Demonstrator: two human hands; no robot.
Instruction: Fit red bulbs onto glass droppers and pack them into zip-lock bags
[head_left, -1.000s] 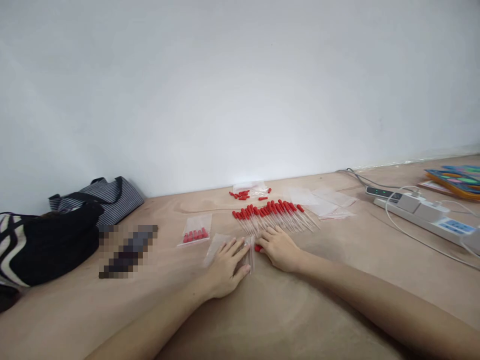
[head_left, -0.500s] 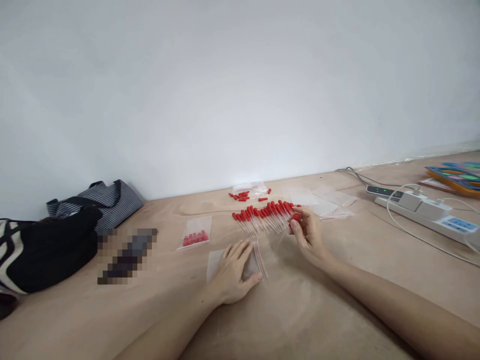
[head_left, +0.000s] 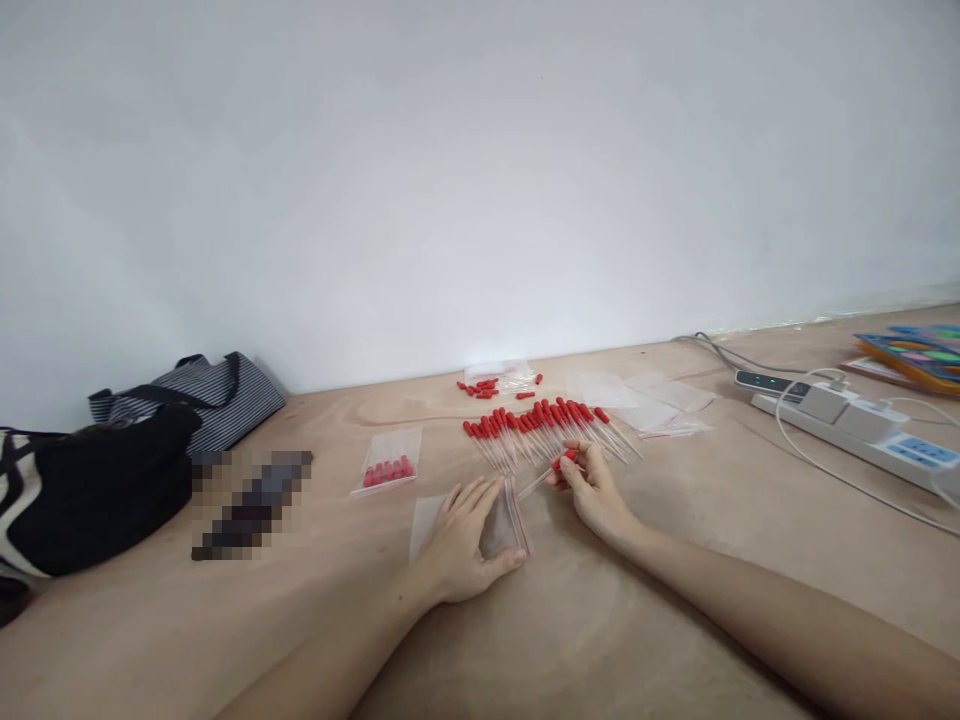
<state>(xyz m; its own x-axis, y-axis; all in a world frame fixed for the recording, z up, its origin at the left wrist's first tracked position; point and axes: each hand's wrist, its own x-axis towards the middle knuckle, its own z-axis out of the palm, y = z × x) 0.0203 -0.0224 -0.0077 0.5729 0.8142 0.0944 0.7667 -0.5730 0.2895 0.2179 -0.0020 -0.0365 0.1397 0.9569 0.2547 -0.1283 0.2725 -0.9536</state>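
My left hand [head_left: 466, 540] lies flat with fingers spread on a clear zip bag [head_left: 501, 530] with a red strip along its right edge. Between the fingertips of my right hand [head_left: 592, 492] is the red bulb of a dropper [head_left: 564, 461]; its clear tip points left, at the bag's edge. Beyond my hands lies a row of red-topped droppers [head_left: 540, 415] with clear stems. A filled bag [head_left: 388, 470] holding several red bulbs lies to the left.
Loose red caps [head_left: 486, 388] lie near the wall. Flat clear bags [head_left: 660, 408] are behind the droppers on the right. A white power strip [head_left: 855, 430] with cables stands far right. Dark and striped bags [head_left: 225, 400] are at the left.
My right hand has moved left and slightly down with the dropper, away from the row and closer to the bag. My left hand has hardly moved.
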